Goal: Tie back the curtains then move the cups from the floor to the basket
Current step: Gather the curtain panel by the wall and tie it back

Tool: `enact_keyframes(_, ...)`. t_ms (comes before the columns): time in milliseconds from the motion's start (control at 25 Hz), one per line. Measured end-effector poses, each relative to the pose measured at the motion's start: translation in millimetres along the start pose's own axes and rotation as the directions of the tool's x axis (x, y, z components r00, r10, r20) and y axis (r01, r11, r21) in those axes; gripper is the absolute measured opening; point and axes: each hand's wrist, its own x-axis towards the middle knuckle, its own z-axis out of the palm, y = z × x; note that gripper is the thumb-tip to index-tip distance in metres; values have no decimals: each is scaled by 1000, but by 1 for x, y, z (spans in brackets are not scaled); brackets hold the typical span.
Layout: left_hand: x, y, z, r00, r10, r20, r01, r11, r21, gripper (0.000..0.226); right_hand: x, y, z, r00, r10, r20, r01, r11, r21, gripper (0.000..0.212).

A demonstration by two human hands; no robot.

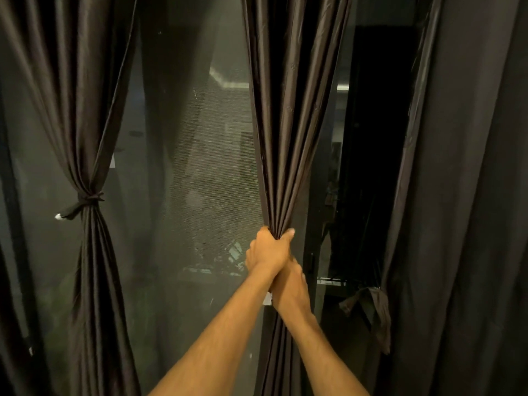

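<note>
1. Directly in both hands: middle curtain (pixel 288 138), dark pleated fabric gathered to a narrow bunch. It fans out above the hands and hangs in a tight column below them.
2. Left hand (pixel 270 247): the upper of the two, wrapped tightly round the bunch, with one fingertip showing to the right of the folds.
3. Right hand (pixel 290 290): just below the left hand and touching its wrist, closed round the same bunch. Its fingertips are hidden behind the fabric.
4. Well to the left of the hands: left curtain (pixel 85 124), cinched at the waist by a knotted tie (pixel 85 200) that sits slightly higher than the hands.
5. To the right of the hands: right curtain (pixel 463 195), hanging loose. A fabric strip (pixel 377 307) dangles at its inner edge, about level with the right hand.
6. Behind the hands: window screen (pixel 194 167), showing between the left and middle curtains.
</note>
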Motion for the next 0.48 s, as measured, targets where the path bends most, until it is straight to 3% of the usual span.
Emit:
enact_keyframes(120, 10, 0, 3, 985, -67, 156, 80, 993, -83, 96, -2, -6, 0, 997, -54, 49, 53, 998, 16, 36)
enact_keyframes(200, 17, 4, 0, 967, -83, 239, 112, 988, -111, 109, 0, -5, -2, 998, -63, -22, 63, 998, 10, 37)
enact_keyframes(360, 31, 6, -4, 934, -44, 355, 93, 988, -122, 66, 2, -6, -21, 999, 1, 46, -7, 994, 112, 47)
enact_keyframes(480, 37, 3, -2, 922, 19, 387, 45, 987, -154, 51, 7, -10, -38, 995, -6, 96, -10, 985, 173, 46)
